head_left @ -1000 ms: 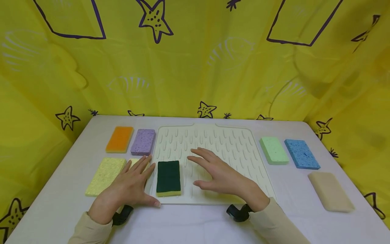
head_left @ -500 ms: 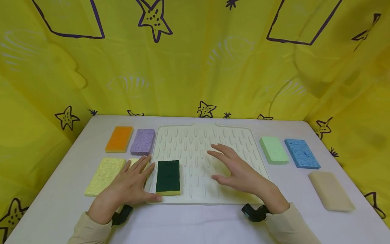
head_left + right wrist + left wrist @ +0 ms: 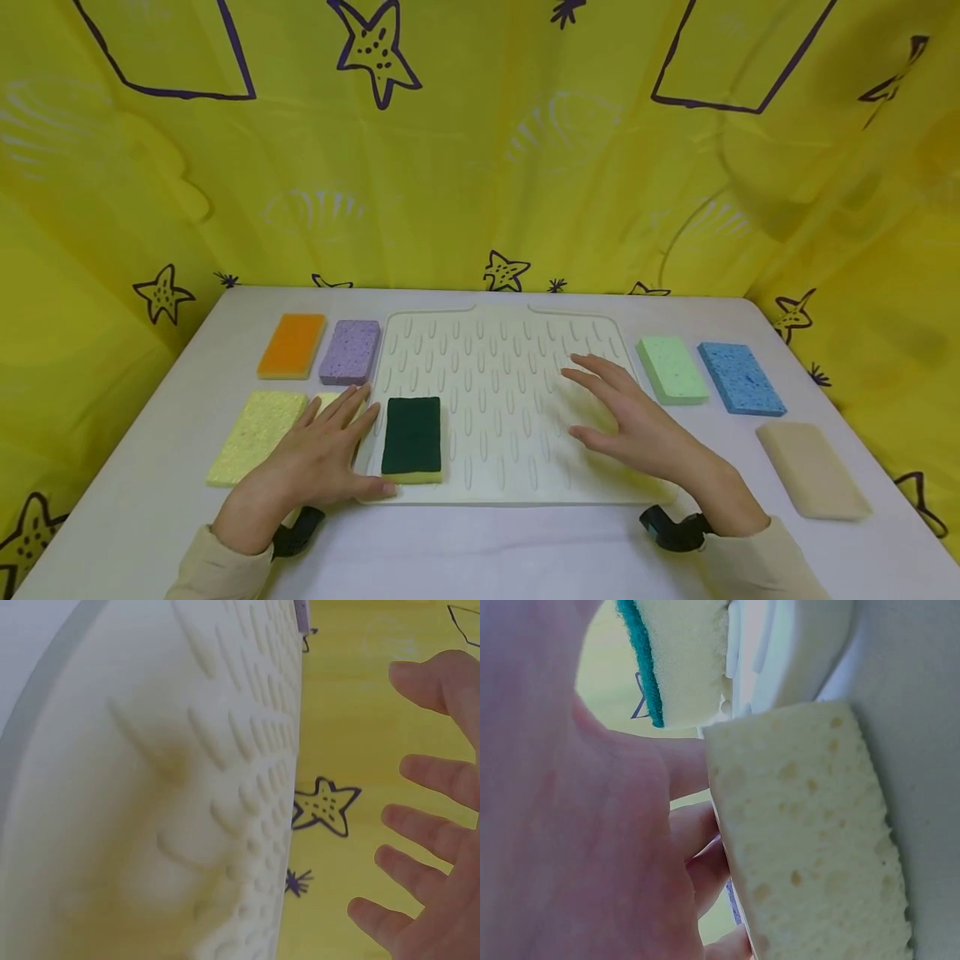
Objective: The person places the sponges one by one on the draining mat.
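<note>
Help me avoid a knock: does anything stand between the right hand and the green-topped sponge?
Nothing visible does. In the head view, only bare ribbed mat lies between the right hand and the green-topped sponge; the left hand is on the sponge's other side.

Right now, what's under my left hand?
A pale yellow sponge, filling much of the left wrist view, lies under your left hand. In the head view its far end shows; the hand covers most of the rest. What the sponge itself hides is unseen.

We can read no text, brand or number in any view; we make out no label or sign either.
</note>
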Available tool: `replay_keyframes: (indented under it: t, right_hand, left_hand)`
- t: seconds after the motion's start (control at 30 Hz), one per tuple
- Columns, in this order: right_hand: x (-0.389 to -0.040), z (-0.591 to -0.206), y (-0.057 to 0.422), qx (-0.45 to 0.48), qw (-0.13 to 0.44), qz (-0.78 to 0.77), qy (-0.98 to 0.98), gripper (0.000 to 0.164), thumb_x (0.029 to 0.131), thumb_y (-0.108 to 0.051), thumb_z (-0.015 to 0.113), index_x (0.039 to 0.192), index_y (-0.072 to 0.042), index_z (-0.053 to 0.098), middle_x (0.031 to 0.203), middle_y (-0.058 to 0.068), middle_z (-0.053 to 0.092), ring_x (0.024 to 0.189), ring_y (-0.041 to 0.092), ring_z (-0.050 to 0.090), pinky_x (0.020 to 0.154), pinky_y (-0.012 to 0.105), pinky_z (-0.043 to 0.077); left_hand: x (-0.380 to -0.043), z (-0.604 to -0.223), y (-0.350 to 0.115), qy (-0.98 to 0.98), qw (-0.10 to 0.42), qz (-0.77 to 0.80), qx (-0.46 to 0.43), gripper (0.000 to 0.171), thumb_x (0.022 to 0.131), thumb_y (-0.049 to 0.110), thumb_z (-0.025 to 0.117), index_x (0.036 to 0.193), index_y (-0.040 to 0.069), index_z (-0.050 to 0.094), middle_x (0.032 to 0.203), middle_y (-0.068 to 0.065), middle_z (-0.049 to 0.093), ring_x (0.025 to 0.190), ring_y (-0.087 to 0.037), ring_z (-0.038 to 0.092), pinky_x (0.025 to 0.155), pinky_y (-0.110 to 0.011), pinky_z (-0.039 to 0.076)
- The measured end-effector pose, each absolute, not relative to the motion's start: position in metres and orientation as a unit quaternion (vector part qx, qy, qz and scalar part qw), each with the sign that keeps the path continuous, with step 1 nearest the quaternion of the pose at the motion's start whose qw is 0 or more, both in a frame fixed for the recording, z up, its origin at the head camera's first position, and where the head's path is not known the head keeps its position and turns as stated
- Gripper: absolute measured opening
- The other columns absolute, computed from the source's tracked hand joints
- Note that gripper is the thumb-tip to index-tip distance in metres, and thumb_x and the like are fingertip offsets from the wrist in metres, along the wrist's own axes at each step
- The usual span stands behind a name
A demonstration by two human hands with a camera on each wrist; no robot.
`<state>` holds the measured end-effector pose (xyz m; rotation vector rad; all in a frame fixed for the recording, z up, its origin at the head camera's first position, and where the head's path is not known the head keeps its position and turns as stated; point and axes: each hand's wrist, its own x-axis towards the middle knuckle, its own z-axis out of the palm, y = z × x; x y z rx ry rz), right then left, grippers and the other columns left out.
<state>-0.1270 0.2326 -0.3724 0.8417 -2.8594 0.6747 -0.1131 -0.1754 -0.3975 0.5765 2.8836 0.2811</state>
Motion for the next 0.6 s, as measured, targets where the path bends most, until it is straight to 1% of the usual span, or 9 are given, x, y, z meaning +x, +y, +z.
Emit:
replay_keyframes:
  t: [0.17, 0.4, 0.5, 0.6]
  right_hand:
    - [-0.124, -0.373, 0.249, 0.262, 0.049, 0.220, -0.938, 0.068, 0.087, -0.024, 0.076, 0.147, -0.017, 0.046, 0.157, 0.012, 0.035, 0.144, 0.038, 0.030, 0.108, 0.065, 0.036]
    - [-0.118, -0.374, 0.273, 0.252, 0.065, 0.219, -0.940, 0.067, 0.085, -0.021, 0.078, 0.144, -0.013, 0.048, 0.155, 0.017, 0.037, 0.140, 0.043, 0.032, 0.101, 0.068, 0.038]
    - [-0.116, -0.375, 0.282, 0.248, 0.075, 0.213, -0.942, 0.068, 0.083, -0.020, 0.079, 0.144, -0.013, 0.049, 0.154, 0.017, 0.038, 0.139, 0.043, 0.034, 0.098, 0.067, 0.040]
    - [-0.113, -0.376, 0.289, 0.244, 0.081, 0.208, -0.944, 0.068, 0.082, -0.020, 0.080, 0.143, -0.014, 0.049, 0.153, 0.018, 0.039, 0.138, 0.043, 0.035, 0.096, 0.066, 0.041]
  left_hand:
    - [-0.113, -0.398, -0.176, 0.971, 0.091, 0.100, 0.195, 0.112, 0.069, 0.079, 0.067, 0.150, 0.007, 0.041, 0.164, -0.017, 0.023, 0.151, -0.039, 0.022, 0.118, -0.068, 0.012]
    - [-0.112, -0.398, -0.177, 0.970, 0.086, 0.097, 0.205, 0.127, 0.055, 0.083, 0.073, 0.150, 0.004, 0.041, 0.163, -0.019, 0.023, 0.150, -0.040, 0.022, 0.118, -0.069, 0.012]
    - [-0.112, -0.398, -0.177, 0.970, 0.078, 0.087, 0.212, 0.131, 0.052, 0.085, 0.072, 0.149, 0.003, 0.042, 0.163, -0.019, 0.024, 0.150, -0.040, 0.023, 0.118, -0.069, 0.013]
    - [-0.111, -0.399, -0.177, 0.970, 0.073, 0.079, 0.216, 0.131, 0.052, 0.085, 0.073, 0.149, 0.003, 0.042, 0.163, -0.020, 0.024, 0.150, -0.040, 0.024, 0.118, -0.069, 0.014]
